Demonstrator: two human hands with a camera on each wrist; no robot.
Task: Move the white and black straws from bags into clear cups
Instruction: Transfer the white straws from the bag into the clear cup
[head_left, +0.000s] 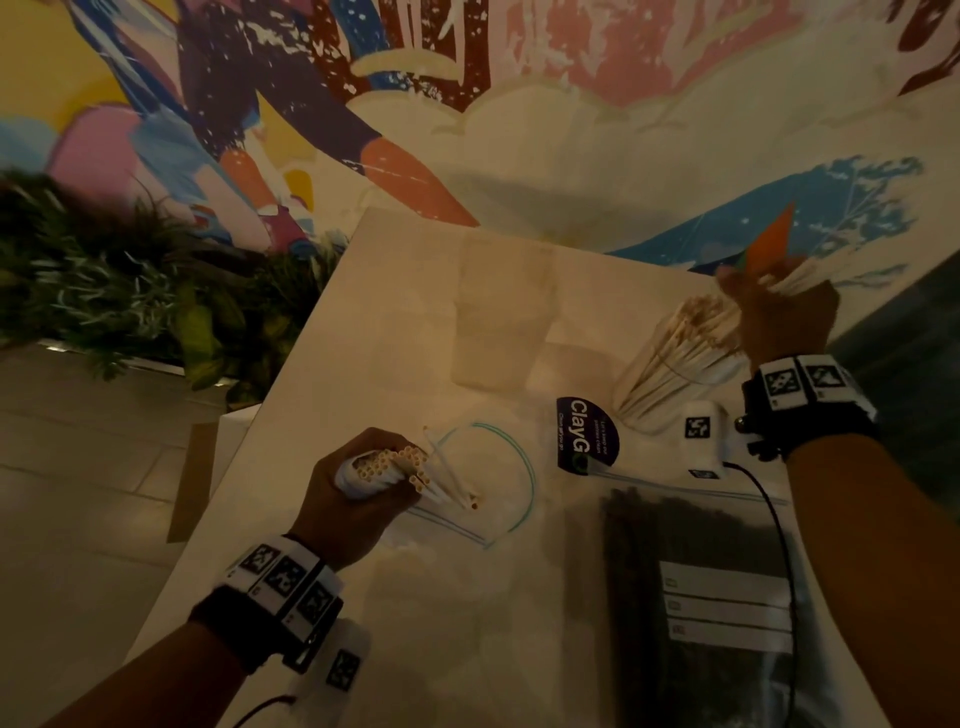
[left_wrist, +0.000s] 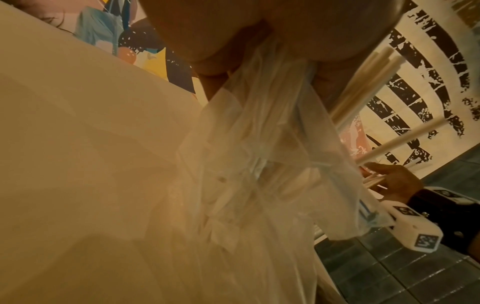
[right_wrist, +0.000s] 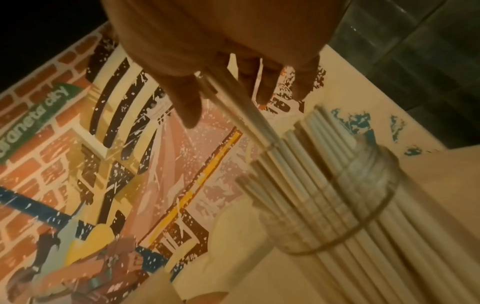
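My left hand (head_left: 371, 480) grips a bundle of white straws (head_left: 400, 465) at the mouth of a clear zip bag (head_left: 498, 483); their open ends face me. In the left wrist view the bag (left_wrist: 259, 164) hangs crumpled below the palm and straws (left_wrist: 369, 82) stick out beyond it. My right hand (head_left: 771, 299) pinches a few white straws (right_wrist: 241, 107) over a clear cup (head_left: 670, 374) packed with white straws (right_wrist: 324, 174); their lower ends reach into the cup. An empty clear cup (head_left: 498, 322) stands further back. A zip bag of black straws (head_left: 691, 597) lies flat at the front right.
Everything sits on a white table (head_left: 363, 338) against a painted mural wall. A purple ClayGo sticker (head_left: 587, 434) lies between the bags and the cups. Green plants (head_left: 130, 291) stand off the table's left edge, with tiled floor below.
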